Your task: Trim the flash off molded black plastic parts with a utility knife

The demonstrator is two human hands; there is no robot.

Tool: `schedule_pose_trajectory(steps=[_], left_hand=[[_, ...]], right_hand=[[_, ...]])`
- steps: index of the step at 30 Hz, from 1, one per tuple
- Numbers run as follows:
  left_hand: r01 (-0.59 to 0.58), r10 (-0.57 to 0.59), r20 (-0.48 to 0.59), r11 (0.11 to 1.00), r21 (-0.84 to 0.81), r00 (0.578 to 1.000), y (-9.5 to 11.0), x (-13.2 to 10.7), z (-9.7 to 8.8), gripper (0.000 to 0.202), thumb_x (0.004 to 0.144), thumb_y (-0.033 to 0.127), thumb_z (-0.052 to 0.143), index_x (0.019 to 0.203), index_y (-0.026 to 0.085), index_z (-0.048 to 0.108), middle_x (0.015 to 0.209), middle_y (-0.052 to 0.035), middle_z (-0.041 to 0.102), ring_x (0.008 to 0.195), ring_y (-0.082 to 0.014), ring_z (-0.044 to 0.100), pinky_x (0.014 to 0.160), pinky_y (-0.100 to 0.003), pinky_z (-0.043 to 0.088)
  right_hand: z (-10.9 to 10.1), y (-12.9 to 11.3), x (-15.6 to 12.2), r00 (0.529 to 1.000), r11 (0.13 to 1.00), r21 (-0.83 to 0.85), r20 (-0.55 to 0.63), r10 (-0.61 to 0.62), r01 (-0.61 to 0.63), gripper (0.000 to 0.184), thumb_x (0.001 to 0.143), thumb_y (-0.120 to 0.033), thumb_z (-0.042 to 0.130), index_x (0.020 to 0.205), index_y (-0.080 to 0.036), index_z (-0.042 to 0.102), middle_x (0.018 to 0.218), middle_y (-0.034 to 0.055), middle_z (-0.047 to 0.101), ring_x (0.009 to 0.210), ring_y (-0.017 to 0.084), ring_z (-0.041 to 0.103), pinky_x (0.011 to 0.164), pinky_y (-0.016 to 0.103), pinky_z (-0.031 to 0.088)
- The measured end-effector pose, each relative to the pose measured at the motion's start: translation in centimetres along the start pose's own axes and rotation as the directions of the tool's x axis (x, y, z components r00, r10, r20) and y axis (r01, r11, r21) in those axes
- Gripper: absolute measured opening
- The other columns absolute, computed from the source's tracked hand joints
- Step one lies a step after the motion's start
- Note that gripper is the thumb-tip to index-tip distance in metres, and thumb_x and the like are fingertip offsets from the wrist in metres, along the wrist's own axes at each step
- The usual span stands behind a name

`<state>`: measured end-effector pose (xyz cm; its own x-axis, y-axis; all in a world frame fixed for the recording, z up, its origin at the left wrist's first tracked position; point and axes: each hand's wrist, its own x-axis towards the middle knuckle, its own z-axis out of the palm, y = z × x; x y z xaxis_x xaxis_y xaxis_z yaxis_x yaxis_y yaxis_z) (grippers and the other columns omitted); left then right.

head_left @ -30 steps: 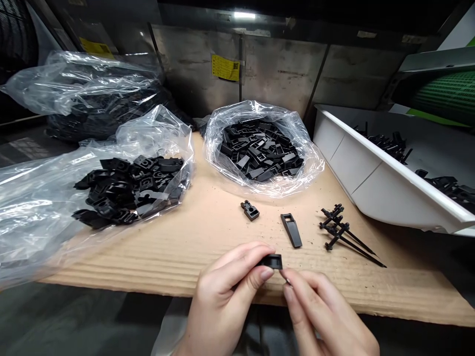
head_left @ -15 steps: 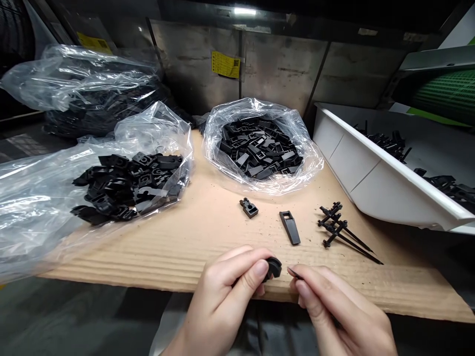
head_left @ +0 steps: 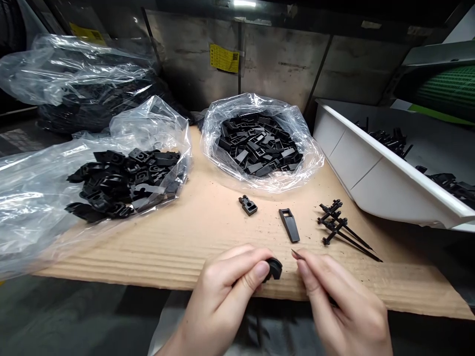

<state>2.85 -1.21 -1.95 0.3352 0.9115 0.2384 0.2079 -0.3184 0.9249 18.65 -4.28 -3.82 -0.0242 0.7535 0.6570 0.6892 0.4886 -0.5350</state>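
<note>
Between thumb and fingers, my left hand (head_left: pixel 230 289) pinches a curved black plastic part (head_left: pixel 275 268), its rounded end sticking out to the right. My right hand (head_left: pixel 343 301) is closed on a thin, pointed dark piece (head_left: pixel 296 254); most of it is hidden by the fingers, so its kind is unclear. The tip is a short way from the curved part, not touching it. Beyond my hands on the cardboard lie a small black block-shaped part (head_left: pixel 248 205), a tapered black part with a square hole (head_left: pixel 289 226), and a branching black plastic sprue (head_left: pixel 333 223).
A clear bag (head_left: pixel 33 198) with a heap of curved black parts lies left. An opened bag (head_left: pixel 313 157) of tapered parts sits at the back. The white bin (head_left: pixel 345 153) on the right holds black pieces. The cardboard's front edge (head_left: pixel 122 281) runs near my hands.
My right hand has lifted the thin pointed piece slightly up and away from the curved part, and its tip now points up-left. My left hand keeps its grip. The view has shifted slightly.
</note>
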Motion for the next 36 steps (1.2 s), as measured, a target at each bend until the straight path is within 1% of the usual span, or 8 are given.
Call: schedule_pose_trajectory(steps=[4,6,15,21,26,29,33,36], left_hand=[[0.026,-0.026,0.003,1.000,-0.016,1.000,-0.1,0.1,-0.1,0.020,0.087,0.021,0.046,0.078,0.019,0.064,0.065,0.0007,0.055,0.058,-0.0123,0.056,0.054,-0.018,0.044],[0.034,-0.034,0.003,0.999,-0.016,0.999,-0.3,0.0,-0.1,0.020,0.087,0.021,0.046,0.079,0.019,0.064,0.065,0.0006,0.056,0.058,-0.0125,0.056,0.054,-0.019,0.044],[-0.007,0.006,-0.011,1.000,-0.013,1.000,0.1,-0.1,0.0,0.020,0.087,0.017,0.047,0.080,0.020,0.065,0.060,0.0035,0.052,0.054,-0.0092,0.052,0.052,-0.016,0.040],[-0.006,0.006,0.001,1.000,-0.019,1.000,0.0,0.0,-0.1,0.019,0.087,0.015,0.047,0.083,0.022,0.065,0.067,0.0042,0.056,0.059,-0.0082,0.054,0.058,-0.016,0.041],[-0.075,0.076,-0.031,0.997,0.036,0.997,-0.2,-0.1,0.0,0.019,0.085,0.012,0.050,0.088,0.022,0.066,0.076,0.0022,0.062,0.072,-0.0103,0.058,0.064,-0.015,0.043],[-0.124,0.128,-0.053,0.990,0.062,0.990,-0.2,-0.1,0.2,0.021,0.083,0.010,0.052,0.093,0.023,0.065,0.082,0.0025,0.062,0.081,-0.0097,0.059,0.071,-0.012,0.042],[-0.151,0.153,-0.046,0.987,0.057,0.987,-0.3,-0.2,0.5,0.024,0.084,0.008,0.050,0.096,0.024,0.064,0.087,0.0030,0.060,0.082,-0.0082,0.058,0.072,-0.011,0.042],[-0.177,0.180,-0.034,0.981,0.074,0.983,-0.5,-0.2,0.5,0.023,0.084,0.008,0.050,0.098,0.022,0.063,0.087,0.0022,0.059,0.082,-0.0081,0.058,0.072,-0.011,0.042]], right_hand=[[-0.1,-0.4,0.2,0.990,0.972,0.190,0.057,0.132,-0.141,0.018,0.080,-0.011,0.052,0.091,-0.022,0.061,0.065,-0.0021,0.060,0.051,0.008,0.056,0.049,0.016,0.045],[0.0,-0.8,0.1,0.985,0.956,0.241,0.081,0.152,-0.168,0.018,0.080,-0.012,0.052,0.090,-0.023,0.061,0.061,-0.0034,0.058,0.044,0.007,0.051,0.045,0.016,0.042],[0.2,-1.0,-0.2,0.970,0.917,0.320,0.110,0.215,-0.240,0.017,0.081,-0.013,0.050,0.086,-0.025,0.061,0.059,-0.0054,0.056,0.043,0.005,0.048,0.044,0.016,0.039],[0.3,-1.1,-0.2,0.967,0.909,0.333,0.124,0.221,-0.250,0.020,0.081,-0.012,0.050,0.088,-0.027,0.061,0.061,-0.0069,0.057,0.045,0.005,0.048,0.046,0.015,0.040],[0.1,-0.9,0.0,0.959,0.919,0.287,-0.011,0.284,-0.269,0.021,0.076,-0.012,0.057,0.088,-0.028,0.062,0.077,-0.0052,0.064,0.061,0.008,0.059,0.053,0.014,0.046],[-0.2,-0.9,0.1,0.977,0.963,0.174,-0.005,0.211,-0.207,0.018,0.076,-0.010,0.057,0.087,-0.024,0.061,0.079,-0.0027,0.064,0.070,0.009,0.062,0.055,0.012,0.047],[-0.1,-1.1,0.0,0.998,0.991,0.127,0.049,0.032,-0.038,0.025,0.074,-0.001,0.056,0.092,-0.018,0.058,0.079,-0.0002,0.063,0.070,0.008,0.062,0.066,0.012,0.048],[0.5,-1.1,-0.1,1.000,0.994,0.109,-0.011,0.025,-0.024,0.023,0.075,-0.001,0.054,0.089,-0.018,0.058,0.074,-0.0001,0.062,0.065,0.008,0.060,0.063,0.015,0.048]])
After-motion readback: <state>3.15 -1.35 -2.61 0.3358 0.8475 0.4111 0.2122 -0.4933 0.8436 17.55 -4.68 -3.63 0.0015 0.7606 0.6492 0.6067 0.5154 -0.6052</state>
